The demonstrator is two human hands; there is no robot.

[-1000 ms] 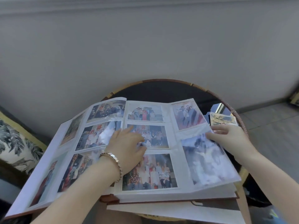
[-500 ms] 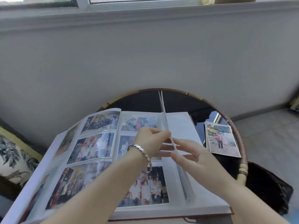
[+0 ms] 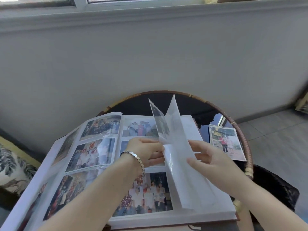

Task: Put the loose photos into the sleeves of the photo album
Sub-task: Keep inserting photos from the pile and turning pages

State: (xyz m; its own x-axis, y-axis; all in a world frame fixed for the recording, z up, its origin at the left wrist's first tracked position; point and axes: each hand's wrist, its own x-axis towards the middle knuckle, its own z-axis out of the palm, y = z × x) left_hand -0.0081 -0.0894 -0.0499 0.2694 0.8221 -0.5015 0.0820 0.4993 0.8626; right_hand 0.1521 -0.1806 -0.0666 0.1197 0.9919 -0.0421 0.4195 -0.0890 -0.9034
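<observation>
Photo album (image 3: 93,155): we see it lying open on the round surface (image 3: 247,147), spread across most of it, with the left side overhanging the rim toward us. 6 filled sleeves show plainly on the open pages.
Raised page (image 3: 181,172): it stands up from the album's right half, between the 2 hands. Its 2 leaves splay apart at the top, and the clear one holds a dim photo.
Left hand (image 3: 145,152): a bracelet (image 3: 135,157) is on the wrist, and the fingers and thumb pinch the raised page at its near edge.
Right hand (image 3: 211,159): the fingers are straight and spread, and they touch the page's right face without gripping anything.
Loose photo (image 3: 225,142): it lies flat on the surface just right of the album, face up, with the right hand partly in front of it.
In the way: the raised page hides part of the right-hand sleeves from us.
Around: a leaf-print cushion (image 3: 11,164) sits at the left, a grey wall (image 3: 150,55) runs behind with a window frame (image 3: 80,2) above it, and there is tiled floor (image 3: 275,130) at the right.
Dark shape (image 3: 275,189): it sits below the surface's right rim, and we cannot tell what it is.
</observation>
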